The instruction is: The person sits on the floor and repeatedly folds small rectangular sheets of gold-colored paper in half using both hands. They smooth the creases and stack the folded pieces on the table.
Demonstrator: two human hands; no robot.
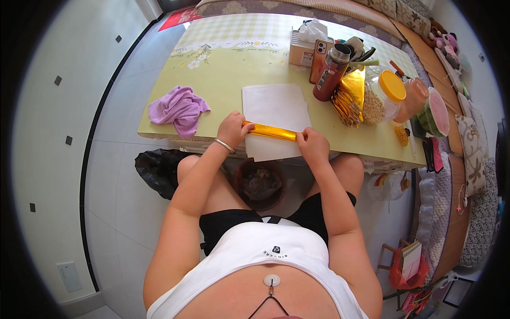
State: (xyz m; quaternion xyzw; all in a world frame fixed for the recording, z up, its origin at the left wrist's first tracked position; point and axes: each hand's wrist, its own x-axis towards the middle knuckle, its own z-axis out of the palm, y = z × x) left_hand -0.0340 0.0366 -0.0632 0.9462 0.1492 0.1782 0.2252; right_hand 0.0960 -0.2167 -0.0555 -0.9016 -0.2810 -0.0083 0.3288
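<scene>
A narrow folded strip of shiny gold paper (273, 132) stretches between my two hands, just over the near edge of the table. Its left end is pinched in my left hand (232, 130), which has a silver bangle at the wrist. My right hand (313, 145) grips the other end with closed fingers. Beneath the strip lie white paper sheets (276, 103), partly jutting over the table edge. To the right rest a bundle of folded gold paper pieces (346, 108) and an upright gold sheet (353, 85).
A purple cloth (180, 110) lies at the table's left. On the right stand a dark red flask (332, 72), a phone (320, 59), a tissue box (301, 53), a yellow-lidded jar (392, 86) and a cut watermelon (435, 112). Below sit a bin (259, 183) and a black bag (159, 173).
</scene>
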